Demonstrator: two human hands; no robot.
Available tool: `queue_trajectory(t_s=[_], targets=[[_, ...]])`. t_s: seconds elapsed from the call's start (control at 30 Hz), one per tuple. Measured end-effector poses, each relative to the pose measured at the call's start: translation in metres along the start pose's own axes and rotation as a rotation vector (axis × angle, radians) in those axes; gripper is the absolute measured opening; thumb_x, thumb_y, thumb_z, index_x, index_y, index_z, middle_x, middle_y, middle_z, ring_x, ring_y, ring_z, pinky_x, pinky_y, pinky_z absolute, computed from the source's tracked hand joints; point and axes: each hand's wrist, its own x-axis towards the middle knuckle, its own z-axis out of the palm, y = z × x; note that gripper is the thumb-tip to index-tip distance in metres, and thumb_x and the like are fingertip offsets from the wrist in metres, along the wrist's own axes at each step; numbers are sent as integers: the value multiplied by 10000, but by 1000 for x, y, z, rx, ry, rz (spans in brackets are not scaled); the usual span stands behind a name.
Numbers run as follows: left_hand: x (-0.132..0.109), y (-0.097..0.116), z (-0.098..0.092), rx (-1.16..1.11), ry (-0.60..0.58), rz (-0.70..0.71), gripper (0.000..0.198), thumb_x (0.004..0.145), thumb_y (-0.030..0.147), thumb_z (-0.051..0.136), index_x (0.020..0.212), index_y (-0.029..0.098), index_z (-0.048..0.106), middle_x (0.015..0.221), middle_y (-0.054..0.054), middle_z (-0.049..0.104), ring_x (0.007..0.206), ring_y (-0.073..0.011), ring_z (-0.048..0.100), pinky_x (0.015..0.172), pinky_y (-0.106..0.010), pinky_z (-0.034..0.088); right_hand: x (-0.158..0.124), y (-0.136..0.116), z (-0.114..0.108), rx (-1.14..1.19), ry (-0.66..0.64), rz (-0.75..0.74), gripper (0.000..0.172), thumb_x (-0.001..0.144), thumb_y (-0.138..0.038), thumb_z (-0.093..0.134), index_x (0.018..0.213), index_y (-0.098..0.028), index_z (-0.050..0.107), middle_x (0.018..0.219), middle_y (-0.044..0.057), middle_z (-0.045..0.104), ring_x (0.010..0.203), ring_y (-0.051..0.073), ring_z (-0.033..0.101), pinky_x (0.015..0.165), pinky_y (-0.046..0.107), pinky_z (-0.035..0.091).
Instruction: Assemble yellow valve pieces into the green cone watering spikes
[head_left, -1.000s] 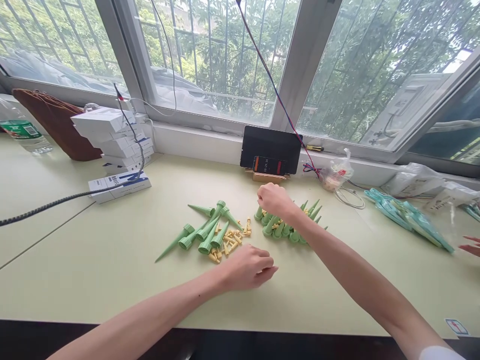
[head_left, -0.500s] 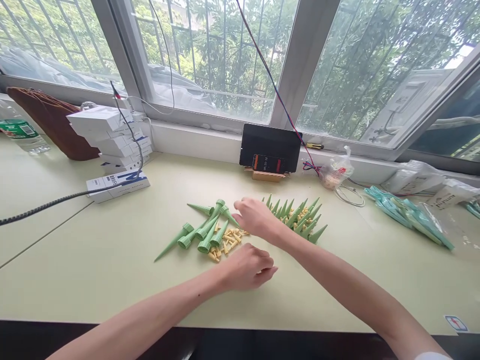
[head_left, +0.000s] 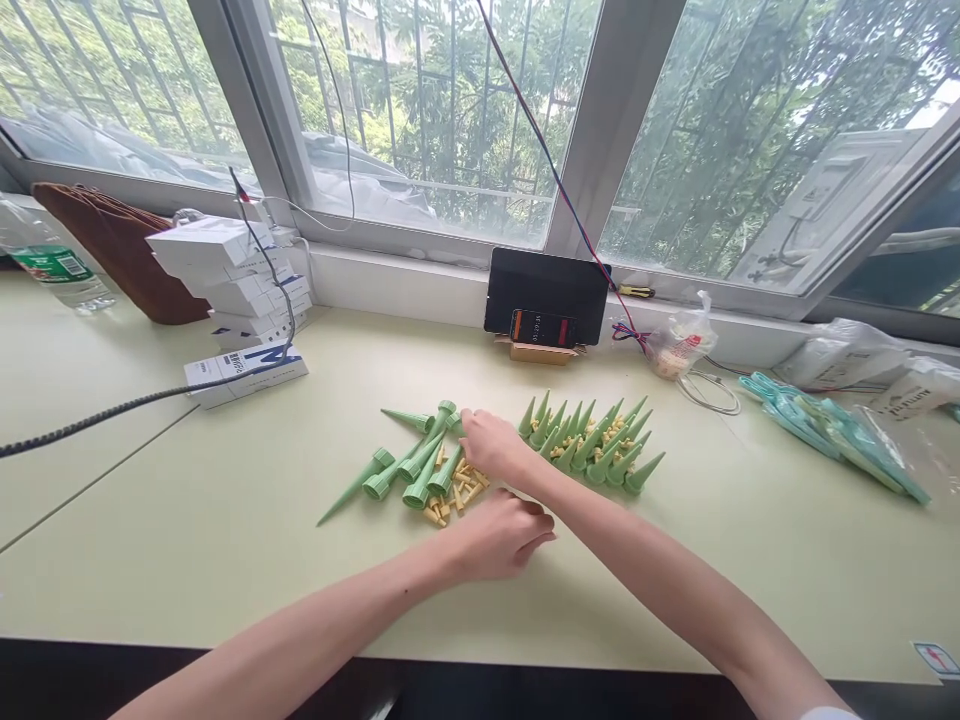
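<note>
My right hand (head_left: 491, 445) is over the right side of a loose pile of green plastic watering spikes (head_left: 421, 490). Its fingers are closed around one green spike (head_left: 454, 425), of which only the capped end shows. Nearer to me, my left hand (head_left: 501, 537) hovers low over the table with its fingers curled; whatever they may hold is hidden. Small yellow nozzles (head_left: 469, 487) lie beside the pile, partly covered by my hands. To the right, rows of green spikes (head_left: 592, 445) stand upright with their points up and yellow pieces among them.
A phone (head_left: 541, 328) leans on a cardboard stand before a black tablet (head_left: 547, 285). Stacked white boxes (head_left: 225, 250) and a thick black cable (head_left: 112, 412) are on the left. A knotted plastic bag (head_left: 681, 345) and teal packets (head_left: 832, 435) lie on the right.
My right hand has moved a little left and down onto a green spike, uncovering more of the upright rows. My left hand stays nearly still. The view has shifted slightly.
</note>
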Motion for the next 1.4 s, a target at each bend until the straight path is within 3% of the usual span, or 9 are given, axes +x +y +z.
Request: queue_trajectory(t_s=[0.27, 0.43, 0.57, 0.73, 0.83, 0.9, 1.1, 1.27, 1.4], targets=[[1, 0, 0, -20, 40, 31, 260, 909, 158, 501, 660, 160, 578, 632, -47, 625, 566, -167, 559, 533, -289, 364, -4, 3, 2, 80, 50, 9, 258, 959, -153, 474, 1217, -143, 472, 1007, 139, 650, 844, 240, 644, 658, 291, 436], [2, 5, -6, -97, 426, 76, 343, 938, 134, 469, 600, 190, 452, 470, 34, 456, 420, -101, 379, 472, -279, 257, -22, 8, -5, 339, 289, -94, 457, 984, -193, 458, 1418, -133, 329, 1047, 137, 632, 876, 213, 617, 756, 307, 477], [5, 4, -18, -60, 677, 54, 288, 919, 108, 502, 654, 199, 437, 467, 62, 394, 412, -87, 324, 466, -270, 211, -50, 19, 1, 502, 422, -165, 459, 996, -226, 432, 1437, -156, 327, 972, 82, 621, 793, 174, 597, 754, 305, 509], [8, 0, -27, -28, 793, -86, 243, 928, 100, 483, 703, 192, 477, 507, 49, 449, 445, -84, 355, 470, -243, 266, -90, 31, 38, 610, 546, -206, 521, 969, -215, 447, 1467, -205, 291, 1002, 72, 624, 582, 106, 534, 604, 261, 521], [8, -2, -28, -35, 851, -144, 166, 932, 86, 482, 807, 184, 531, 593, 30, 513, 487, -83, 398, 477, -220, 318, -99, 31, 54, 677, 654, -271, 513, 981, -195, 431, 1469, -245, 282, 951, 43, 612, 489, 71, 457, 468, 211, 445], [9, -3, -28, -65, 872, -212, 120, 929, 87, 497, 893, 184, 557, 672, 17, 532, 533, -85, 437, 494, -208, 362, -99, 27, 58, 737, 745, -262, 511, 986, -201, 446, 1470, -258, 292, 930, 34, 577, 486, 63, 458, 432, 195, 405], [13, -6, -35, -209, 820, -526, 86, 960, 221, 498, 1028, 200, 545, 972, -43, 550, 671, -93, 545, 527, -198, 465, -94, 20, 53, 825, 814, -268, 524, 976, -193, 495, 1463, -272, 320, 859, 0, 518, 468, 49, 405, 399, 181, 352], [14, -6, -35, -484, 586, -636, 215, 1000, 353, 413, 1066, 198, 548, 821, -15, 578, 629, -106, 540, 506, -195, 444, -96, 25, 51, 825, 822, -238, 528, 967, -205, 526, 1454, -282, 339, 840, -14, 512, 472, 44, 414, 426, 171, 403], [12, -6, -30, -610, 530, -681, 265, 999, 401, 419, 1124, 210, 552, 705, 17, 532, 565, -100, 494, 496, -197, 406, -96, 27, 51, 830, 770, -220, 507, 970, -238, 530, 1444, -266, 351, 834, -18, 517, 474, 44, 450, 437, 169, 422]])
